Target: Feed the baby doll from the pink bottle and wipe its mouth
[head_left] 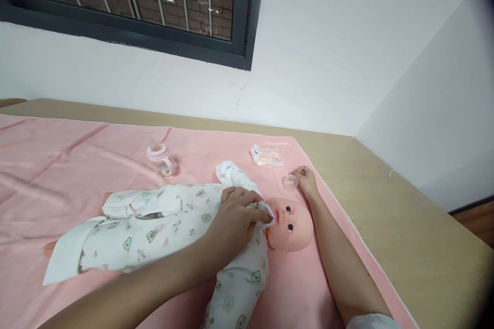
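A baby doll (293, 239) lies on its back in white pyjamas (185, 221) printed with small green and pink animals, its head to the right. My left hand (239, 218) reaches over the doll's chest, fingers closed on a white tissue (266, 214) pressed at the chin just below the mouth. Beyond the doll's head, my right hand (306, 181) has its fingers pinched at the edge of a clear plastic cap (290, 182), a small dome resting on the cloth. Part of the doll's neck is hidden by the tissue and my left hand.
A pink baby bottle (162, 158) with a teat stands beyond the doll's legs. Near the cloth's far right corner lies a small plastic packet (266, 156). The pink cloth (116, 154) covers much of the wooden table (386, 200), which meets a white wall below a barred window.
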`<state>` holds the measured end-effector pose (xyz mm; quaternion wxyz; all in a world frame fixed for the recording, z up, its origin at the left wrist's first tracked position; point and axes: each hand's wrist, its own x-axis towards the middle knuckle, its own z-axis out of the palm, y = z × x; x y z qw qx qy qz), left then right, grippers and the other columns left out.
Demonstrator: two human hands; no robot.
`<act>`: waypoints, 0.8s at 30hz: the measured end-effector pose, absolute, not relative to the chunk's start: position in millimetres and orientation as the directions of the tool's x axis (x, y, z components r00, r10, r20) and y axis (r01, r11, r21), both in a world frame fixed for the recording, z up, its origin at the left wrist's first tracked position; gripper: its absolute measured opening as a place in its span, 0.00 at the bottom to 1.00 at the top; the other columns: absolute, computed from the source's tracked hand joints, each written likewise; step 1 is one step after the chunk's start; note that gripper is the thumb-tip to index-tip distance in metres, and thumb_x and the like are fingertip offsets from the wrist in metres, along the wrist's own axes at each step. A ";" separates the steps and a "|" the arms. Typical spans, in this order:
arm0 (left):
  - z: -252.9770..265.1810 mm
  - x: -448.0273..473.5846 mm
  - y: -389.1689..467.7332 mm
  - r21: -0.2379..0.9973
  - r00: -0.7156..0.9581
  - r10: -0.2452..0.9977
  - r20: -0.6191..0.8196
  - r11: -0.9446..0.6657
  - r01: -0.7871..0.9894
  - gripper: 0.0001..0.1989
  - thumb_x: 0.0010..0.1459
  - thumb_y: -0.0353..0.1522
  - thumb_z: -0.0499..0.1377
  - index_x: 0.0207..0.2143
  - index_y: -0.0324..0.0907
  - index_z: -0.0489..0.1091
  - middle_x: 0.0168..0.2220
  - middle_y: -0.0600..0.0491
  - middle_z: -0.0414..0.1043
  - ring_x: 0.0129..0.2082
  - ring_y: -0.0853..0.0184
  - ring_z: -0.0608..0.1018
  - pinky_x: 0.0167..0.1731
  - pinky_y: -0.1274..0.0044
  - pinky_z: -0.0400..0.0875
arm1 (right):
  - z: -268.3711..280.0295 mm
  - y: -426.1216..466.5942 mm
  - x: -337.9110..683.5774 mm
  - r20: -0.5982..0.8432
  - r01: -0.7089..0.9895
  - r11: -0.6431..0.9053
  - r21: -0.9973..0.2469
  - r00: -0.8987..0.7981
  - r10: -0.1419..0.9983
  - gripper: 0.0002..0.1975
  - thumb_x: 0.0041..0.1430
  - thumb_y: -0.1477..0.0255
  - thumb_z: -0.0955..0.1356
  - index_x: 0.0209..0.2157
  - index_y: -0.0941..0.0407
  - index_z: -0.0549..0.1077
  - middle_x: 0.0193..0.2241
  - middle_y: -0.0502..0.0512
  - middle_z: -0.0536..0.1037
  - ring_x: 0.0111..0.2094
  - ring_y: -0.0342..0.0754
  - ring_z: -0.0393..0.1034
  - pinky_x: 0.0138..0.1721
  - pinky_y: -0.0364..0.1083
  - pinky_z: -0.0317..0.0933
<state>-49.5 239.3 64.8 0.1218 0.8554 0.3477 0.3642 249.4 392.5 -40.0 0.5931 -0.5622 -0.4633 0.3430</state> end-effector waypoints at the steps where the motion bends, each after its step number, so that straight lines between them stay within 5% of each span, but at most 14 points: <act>1: 65.0 -49.5 239.6 0.460 0.494 0.685 0.535 -0.727 0.510 0.26 0.46 0.15 0.52 0.31 0.53 0.79 0.38 0.58 0.75 0.39 0.66 0.70 0.44 0.68 0.56 | -39.7 392.2 249.2 0.164 0.113 0.134 -0.985 0.336 0.928 0.15 0.42 0.65 0.72 0.24 0.52 0.61 0.22 0.46 0.71 0.32 0.49 0.73 0.35 0.46 0.62; 24: 64.7 -51.0 240.8 0.326 0.482 0.593 0.645 -0.784 0.529 0.25 0.44 0.13 0.51 0.34 0.48 0.75 0.40 0.57 0.75 0.40 0.64 0.68 0.43 0.67 0.53 | -38.7 391.1 247.8 0.170 0.098 0.146 -0.984 0.329 0.929 0.15 0.42 0.66 0.72 0.25 0.53 0.61 0.22 0.45 0.70 0.32 0.48 0.73 0.34 0.46 0.62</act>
